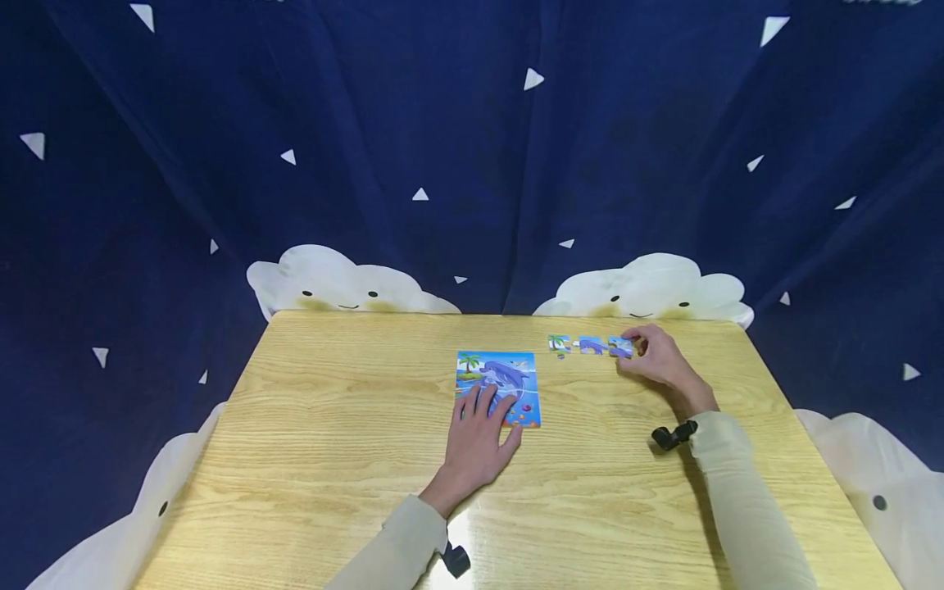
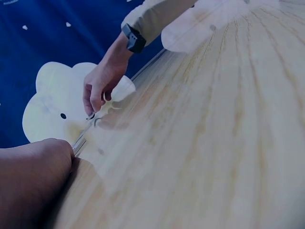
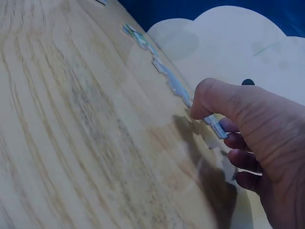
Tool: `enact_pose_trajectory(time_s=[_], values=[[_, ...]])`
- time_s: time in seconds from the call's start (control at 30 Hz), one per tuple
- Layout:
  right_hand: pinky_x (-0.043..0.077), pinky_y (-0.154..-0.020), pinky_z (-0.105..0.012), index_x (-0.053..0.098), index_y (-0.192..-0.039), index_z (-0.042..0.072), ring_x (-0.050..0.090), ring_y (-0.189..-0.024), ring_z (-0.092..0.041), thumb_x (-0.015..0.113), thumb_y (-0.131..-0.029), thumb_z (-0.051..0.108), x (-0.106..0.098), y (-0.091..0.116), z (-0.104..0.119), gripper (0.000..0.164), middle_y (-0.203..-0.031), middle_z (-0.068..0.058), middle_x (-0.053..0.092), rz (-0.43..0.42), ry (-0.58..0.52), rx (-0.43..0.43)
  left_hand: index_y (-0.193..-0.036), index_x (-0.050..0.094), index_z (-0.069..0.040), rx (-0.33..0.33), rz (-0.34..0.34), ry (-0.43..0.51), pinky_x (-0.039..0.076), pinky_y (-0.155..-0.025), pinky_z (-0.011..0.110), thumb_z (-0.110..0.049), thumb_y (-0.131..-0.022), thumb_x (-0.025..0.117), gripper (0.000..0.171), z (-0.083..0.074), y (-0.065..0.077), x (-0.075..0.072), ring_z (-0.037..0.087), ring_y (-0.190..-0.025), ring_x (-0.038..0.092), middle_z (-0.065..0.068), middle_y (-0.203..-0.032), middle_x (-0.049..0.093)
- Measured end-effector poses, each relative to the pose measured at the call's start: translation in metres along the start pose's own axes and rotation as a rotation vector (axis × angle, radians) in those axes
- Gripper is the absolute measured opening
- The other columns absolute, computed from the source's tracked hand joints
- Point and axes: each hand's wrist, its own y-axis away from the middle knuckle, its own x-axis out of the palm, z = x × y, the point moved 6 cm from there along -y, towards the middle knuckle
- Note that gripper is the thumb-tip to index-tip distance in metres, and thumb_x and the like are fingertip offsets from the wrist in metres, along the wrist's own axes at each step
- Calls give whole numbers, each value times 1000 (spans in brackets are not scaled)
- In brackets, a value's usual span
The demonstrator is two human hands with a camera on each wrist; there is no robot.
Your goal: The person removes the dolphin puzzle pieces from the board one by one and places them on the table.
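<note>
My left hand [image 1: 479, 438] lies with its fingers spread on the lower part of a square dolphin picture [image 1: 516, 377], which shows a palm tree and blue sea. To the right of the picture, my right hand [image 1: 660, 360] pinches a blue puzzle piece [image 1: 619, 345] between thumb and fingers. Left of that piece lie a puzzle piece with dolphin colours [image 1: 591, 345] and a puzzle piece with a palm tree [image 1: 558, 342], in a row. The right wrist view shows the held puzzle piece [image 3: 217, 128] at the near end of this row.
Everything lies on a light wooden table [image 1: 332, 459]. Behind its far edge hangs a dark blue curtain [image 1: 472, 164] with white triangles and smiling clouds. A black wrist camera [image 1: 673, 435] is on the right wrist, another black camera [image 1: 456, 560] on the left.
</note>
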Motion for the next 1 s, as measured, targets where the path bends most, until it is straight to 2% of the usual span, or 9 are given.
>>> enact_pose_trajectory(time_s=[0.23, 0.6, 0.77, 1.0], values=[[41, -70, -34, 65, -115, -1, 51, -84, -29, 82, -71, 14, 3, -1, -9, 50, -103, -17, 57, 2, -13, -5, -141, 48, -33, 1, -6, -5, 23, -111, 50, -54, -97, 40, 49, -1, 1, 0, 33, -143, 25, 3, -147, 39], [36, -70, -32, 63, -116, -3, 44, -82, -25, 81, -73, 12, 5, -1, -13, 49, -104, -18, 53, 21, -80, -22, -138, 51, -31, 15, -49, 19, 24, -109, 51, -51, -96, 44, 47, 0, -1, -1, 35, -141, 28, 5, -144, 42], [34, -70, -29, 65, -115, -2, 42, -82, -23, 80, -76, 15, 5, 1, -14, 45, -102, -17, 52, 8, -111, -11, -138, 51, -31, 18, -53, 26, 24, -109, 51, -50, -96, 46, 47, 0, -1, -2, 35, -141, 28, 6, -144, 42], [35, -71, -33, 66, -114, 1, 43, -83, -24, 79, -79, 18, 6, 3, -15, 42, -100, -15, 51, -22, -106, 35, -138, 50, -31, 20, -47, 20, 24, -109, 51, -51, -97, 43, 47, 0, 0, -1, 35, -141, 28, 4, -144, 41]])
